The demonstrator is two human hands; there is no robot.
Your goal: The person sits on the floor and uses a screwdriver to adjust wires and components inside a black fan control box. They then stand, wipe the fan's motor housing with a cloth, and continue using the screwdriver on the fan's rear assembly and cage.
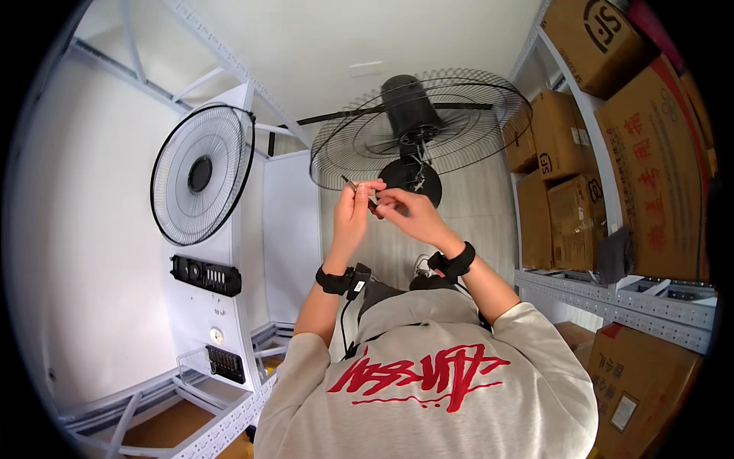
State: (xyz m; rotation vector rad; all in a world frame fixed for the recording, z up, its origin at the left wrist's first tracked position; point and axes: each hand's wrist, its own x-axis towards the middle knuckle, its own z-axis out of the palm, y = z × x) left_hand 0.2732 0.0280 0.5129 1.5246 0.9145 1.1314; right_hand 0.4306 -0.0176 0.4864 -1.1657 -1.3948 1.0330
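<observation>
In front of my chest, both hands are together at a slim, screwdriver-like tool [349,183]. Its thin tip points up and to the left, out of the fingers of my left hand [352,216], which is closed around the shaft. The fingers of my right hand [417,217] are bent in at the tool's dark lower end; they partly hide it, and whether they grip it or only touch it is hard to see. Just beyond the hands stands a large black fan [411,115], with its wire cage, motor housing and round base [428,183].
On the white surface at left lie a round fan grille [176,180], a black slotted panel [205,275], a small white round piece [217,335] and a black case of bits [225,364]. Metal shelving [627,306] with cardboard boxes [562,138] stands at right.
</observation>
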